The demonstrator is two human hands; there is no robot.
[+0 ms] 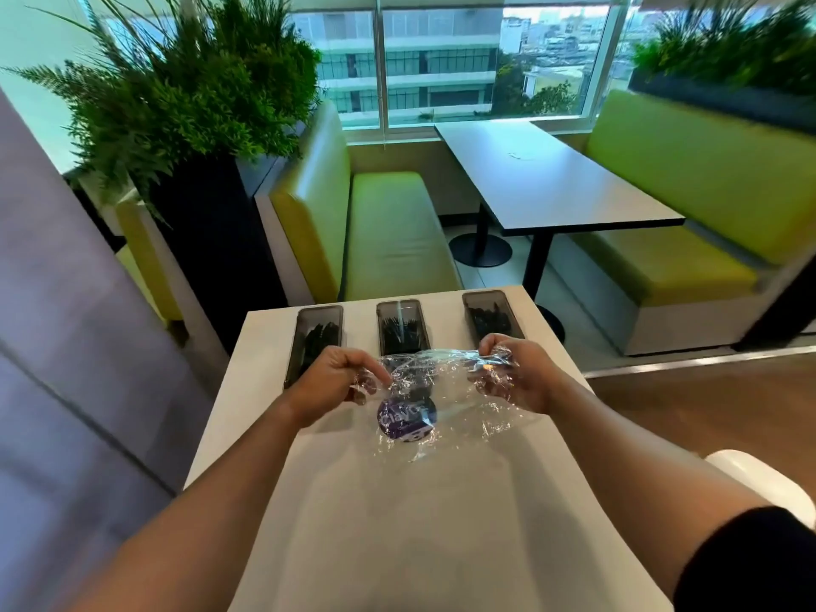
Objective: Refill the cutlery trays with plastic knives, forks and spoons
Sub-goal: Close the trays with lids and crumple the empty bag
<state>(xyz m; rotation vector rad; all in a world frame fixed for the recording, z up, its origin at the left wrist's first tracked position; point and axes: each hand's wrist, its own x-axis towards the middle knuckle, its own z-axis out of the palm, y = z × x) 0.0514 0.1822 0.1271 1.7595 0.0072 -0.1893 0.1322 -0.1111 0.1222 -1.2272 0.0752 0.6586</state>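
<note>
Three dark cutlery trays are sunk into the far end of a white counter [397, 501]: a left tray [315, 335], a middle tray [401, 326] and a right tray [491, 315], each holding black plastic cutlery. Over the counter, just in front of the trays, I hold a clear plastic bag [441, 399] with a round purple label [406, 417]. My left hand [335, 382] pinches its left edge and my right hand [516, 373] grips its right edge. The bag looks empty and crumpled.
A grey partition wall runs along the left. Behind the counter are a tall planter [194, 125], green bench seats [388, 231] and a dark table [552, 178] by the window. A white rounded object [764, 483] sits at the counter's right.
</note>
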